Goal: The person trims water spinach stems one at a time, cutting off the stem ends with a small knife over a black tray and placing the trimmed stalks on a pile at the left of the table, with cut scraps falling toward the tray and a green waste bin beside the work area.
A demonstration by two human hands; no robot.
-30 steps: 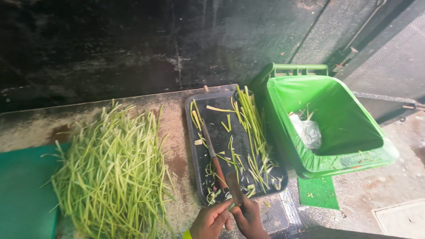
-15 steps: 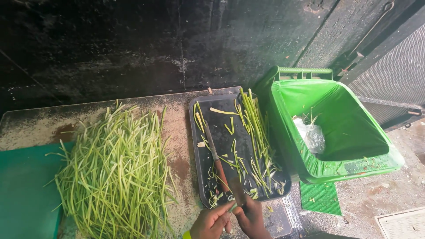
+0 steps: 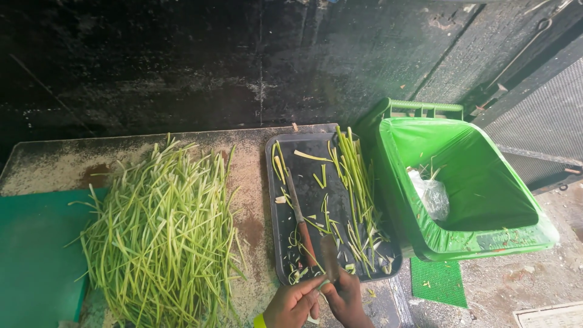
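1. Head view, risks: the knife (image 3: 328,258) blade stands just above the right hand (image 3: 349,299), with the left hand (image 3: 293,304) touching it. Both work on one thin green stem (image 3: 320,285), so a slip of the blade could, I judge, nick the left hand's fingers (image 3: 311,287). The black tray (image 3: 276,243) hangs over the near edge of the worktop (image 3: 255,182), beside the open green bin (image 3: 486,243); a push on its near end could tip it or spill the cut pieces to the floor.
2. Head view, hands: the right hand is curled closed around the knife handle. The left hand's fingers are pressed together, pinching the stem at the tray's near edge. A second knife (image 3: 300,218) lies loose on the tray among trimmed stems. The large heap of green stems (image 3: 161,237) lies on the worktop to the left, apart from both hands.
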